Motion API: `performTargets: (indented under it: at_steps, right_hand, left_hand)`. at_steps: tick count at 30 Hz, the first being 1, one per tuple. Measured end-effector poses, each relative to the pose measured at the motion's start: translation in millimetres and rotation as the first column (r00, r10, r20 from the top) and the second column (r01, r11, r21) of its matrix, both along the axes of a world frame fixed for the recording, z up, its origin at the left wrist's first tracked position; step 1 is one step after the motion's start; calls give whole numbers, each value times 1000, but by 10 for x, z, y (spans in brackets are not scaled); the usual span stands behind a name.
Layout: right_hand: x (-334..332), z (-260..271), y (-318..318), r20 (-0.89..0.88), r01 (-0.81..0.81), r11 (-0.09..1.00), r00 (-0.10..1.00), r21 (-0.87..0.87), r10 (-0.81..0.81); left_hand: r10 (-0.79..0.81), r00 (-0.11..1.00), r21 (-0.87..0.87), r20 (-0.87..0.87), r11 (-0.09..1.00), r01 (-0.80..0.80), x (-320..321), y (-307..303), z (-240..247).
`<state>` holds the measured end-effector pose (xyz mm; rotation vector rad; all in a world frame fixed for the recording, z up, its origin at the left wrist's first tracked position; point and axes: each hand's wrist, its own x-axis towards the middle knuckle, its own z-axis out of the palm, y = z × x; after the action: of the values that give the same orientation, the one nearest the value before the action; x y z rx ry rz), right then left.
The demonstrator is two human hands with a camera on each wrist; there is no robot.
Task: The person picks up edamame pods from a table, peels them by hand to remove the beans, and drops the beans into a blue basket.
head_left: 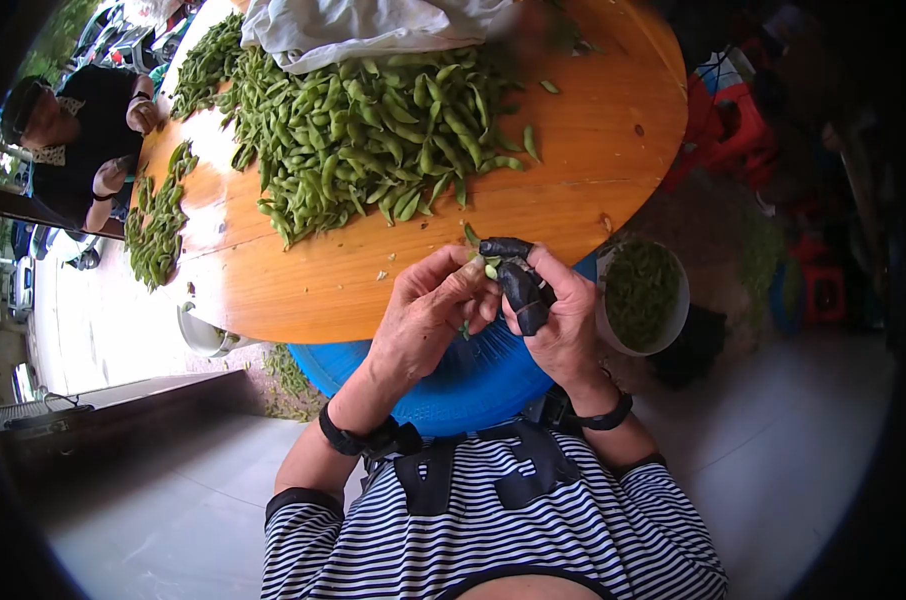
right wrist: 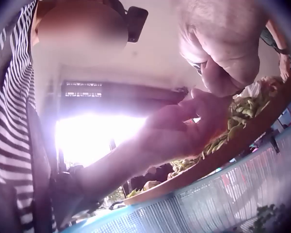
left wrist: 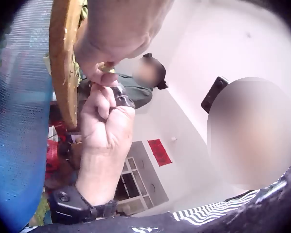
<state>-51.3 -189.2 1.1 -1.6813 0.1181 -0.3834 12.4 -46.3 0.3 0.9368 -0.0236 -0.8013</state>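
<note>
Green pod [head_left: 491, 271] between the fingers [head_left: 460, 283]

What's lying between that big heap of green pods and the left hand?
Between the pod heap and left hand, the head view shows a strip of wooden tabletop with a few small pale bits.

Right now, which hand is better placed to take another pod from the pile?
Probably the left hand: it is nearer the pile, which lies mostly toward that side. The right hand is nearer the bucket. Both grip a pod.
</note>
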Motion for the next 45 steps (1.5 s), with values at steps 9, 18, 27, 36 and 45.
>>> performTargets:
  at_steps: [9, 18, 27, 36, 45]
  right_hand:
    - [-53, -42, -98, -61, -208, 833, 959, 513, 277]
    - [26, 29, 26, 135, 11, 951, 990, -310, 32]
    - [29, -37, 123, 149, 18, 922, 988, -387, 43]
    - [-111, 105, -155, -20, -66, 817, 995, 573, 94]
    - [-1071, 183, -1840, -266, 210, 710, 827, -672, -495]
  left_hand:
    - [-26, 1000, 18, 10, 999, 26, 73, 34, 39]
    - [51, 980, -164, -193, 983, -83, -1, 64, -108]
    - [91, 988, -346, -129, 929, -130, -55, 100, -297]
    - [-18, 1000, -77, -3, 997, 18, -22, 177, -34]
    - [-619, 278, 492, 734, 768, 409, 260, 360, 203]
